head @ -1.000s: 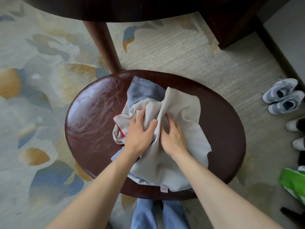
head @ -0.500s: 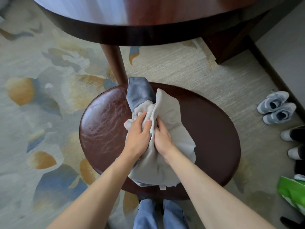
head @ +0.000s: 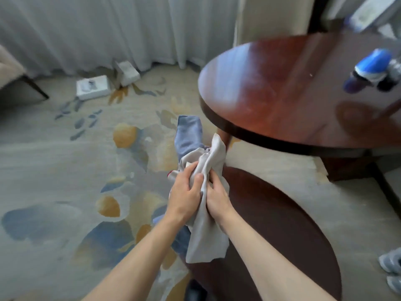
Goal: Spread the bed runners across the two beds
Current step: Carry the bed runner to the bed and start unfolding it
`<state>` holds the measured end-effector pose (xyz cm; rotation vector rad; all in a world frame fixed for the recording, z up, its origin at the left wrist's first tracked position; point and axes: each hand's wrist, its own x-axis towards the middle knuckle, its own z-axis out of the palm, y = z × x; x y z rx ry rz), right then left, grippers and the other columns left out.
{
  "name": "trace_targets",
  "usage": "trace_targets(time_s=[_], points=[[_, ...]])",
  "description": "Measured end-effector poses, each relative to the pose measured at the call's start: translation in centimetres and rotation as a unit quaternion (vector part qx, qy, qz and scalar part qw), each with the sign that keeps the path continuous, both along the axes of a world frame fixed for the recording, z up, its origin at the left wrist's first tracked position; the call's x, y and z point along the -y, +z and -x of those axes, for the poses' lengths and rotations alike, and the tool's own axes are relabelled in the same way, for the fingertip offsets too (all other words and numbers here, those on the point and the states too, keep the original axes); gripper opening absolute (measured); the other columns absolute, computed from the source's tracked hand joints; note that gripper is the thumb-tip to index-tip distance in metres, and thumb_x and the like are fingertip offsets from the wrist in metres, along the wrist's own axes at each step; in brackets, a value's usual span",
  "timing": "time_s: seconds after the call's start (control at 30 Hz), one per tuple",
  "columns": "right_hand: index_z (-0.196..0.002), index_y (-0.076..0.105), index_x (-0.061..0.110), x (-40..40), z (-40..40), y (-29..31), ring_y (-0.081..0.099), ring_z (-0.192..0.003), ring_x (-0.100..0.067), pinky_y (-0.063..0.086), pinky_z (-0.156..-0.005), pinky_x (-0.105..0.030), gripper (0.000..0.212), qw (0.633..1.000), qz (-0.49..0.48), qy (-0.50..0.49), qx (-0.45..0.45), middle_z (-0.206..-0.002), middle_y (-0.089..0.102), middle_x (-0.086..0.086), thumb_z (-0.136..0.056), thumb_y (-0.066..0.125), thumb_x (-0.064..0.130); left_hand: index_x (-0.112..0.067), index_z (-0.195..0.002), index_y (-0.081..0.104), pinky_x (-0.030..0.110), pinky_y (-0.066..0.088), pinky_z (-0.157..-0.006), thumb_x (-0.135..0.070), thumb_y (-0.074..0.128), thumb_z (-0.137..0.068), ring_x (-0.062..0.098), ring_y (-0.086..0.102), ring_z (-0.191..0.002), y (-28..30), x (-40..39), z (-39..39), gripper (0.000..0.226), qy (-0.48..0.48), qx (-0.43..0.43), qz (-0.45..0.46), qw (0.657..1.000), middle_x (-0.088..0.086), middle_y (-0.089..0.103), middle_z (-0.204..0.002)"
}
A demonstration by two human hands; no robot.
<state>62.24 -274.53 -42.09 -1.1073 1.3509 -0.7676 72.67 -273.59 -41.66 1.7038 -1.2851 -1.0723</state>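
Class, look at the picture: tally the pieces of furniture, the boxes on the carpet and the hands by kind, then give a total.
Round wooden table: 1
Dark round stool: 1
Chair at the left edge: 1
White boxes on the carpet: 2, a flat box and an upright box
Hands gripping the bundled runner: 2, left hand and right hand
Total: 7

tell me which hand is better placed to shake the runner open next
Left, probably. The left hand grips the top of the bunched runner with its thumb over the folds, on the open carpet side. The right hand holds lower, beside the stool and table.
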Motion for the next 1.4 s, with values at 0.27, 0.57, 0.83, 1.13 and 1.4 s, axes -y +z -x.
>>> trace_targets(time_s=[0.27, 0.57, 0.83, 1.13, 1.4], points=[[-0.125, 0.055, 0.044, -5.4, -12.4, 9.2, 0.063, -0.112, -0.007, 0.047, -0.102, -0.033, 0.028, 0.968, 0.064, 0.237, 0.052, -0.118, 0.068, 0.014, -0.097, 0.055, 0.041, -0.034, -0.137, 0.053, 0.005, 0.036, -0.092, -0.038, 0.046, -0.098, 0.004, 0.052, -0.114, 9.4, -10.2, -11.3, 0.039, 0.230, 0.044, 0.057, 0.971, -0.007, 0.058, -0.129], [-0.117, 0.059, 0.043, -25.6, -27.1, 18.2, 0.065, -0.104, 0.002, 0.048, -0.092, -0.026, 0.025, 0.851, 0.088, 0.504, 0.114, -0.110, 0.071, 0.019, -0.094, 0.053, 0.043, -0.036, -0.139, 0.050, -0.008, 0.028, -0.080, -0.037, 0.046, -0.096, -0.021, 0.048, -0.096, 17.9, -34.6, -22.0, 0.043, 0.479, 0.100, 0.106, 0.866, -0.018, 0.053, -0.115], [-0.116, 0.062, 0.035, -51.6, -33.0, 23.4, 0.067, -0.098, -0.003, 0.051, -0.091, -0.031, 0.028, 0.712, 0.141, 0.675, 0.131, -0.103, 0.072, 0.013, -0.090, 0.055, 0.043, -0.038, -0.139, 0.051, -0.006, 0.032, -0.080, -0.039, 0.048, -0.096, 0.000, 0.055, -0.099, 22.2, -62.6, -23.5, 0.043, 0.652, 0.147, 0.108, 0.736, -0.014, 0.058, -0.107], [-0.121, 0.052, 0.058, -81.3, -32.5, 25.2, 0.061, -0.106, 0.006, 0.048, -0.095, -0.019, 0.027, 0.544, 0.158, 0.813, 0.131, -0.113, 0.064, 0.031, -0.098, 0.049, 0.044, -0.070, -0.112, 0.045, -0.004, 0.037, -0.074, -0.041, 0.046, -0.100, -0.026, 0.049, -0.096, 25.2, -91.8, -16.9, 0.032, 0.769, 0.197, 0.077, 0.604, -0.036, 0.053, -0.100], [-0.154, 0.028, 0.026, -102.5, -29.4, 24.4, 0.050, -0.131, -0.013, 0.038, -0.112, -0.033, 0.057, 0.390, 0.181, 0.899, 0.090, -0.152, 0.042, 0.004, -0.101, 0.042, 0.042, -0.046, -0.136, 0.047, -0.009, 0.033, -0.074, -0.042, 0.048, -0.100, -0.036, 0.039, -0.097, 23.8, -111.0, -9.8, 0.036, 0.870, 0.189, 0.043, 0.452, -0.041, 0.044, -0.108]])
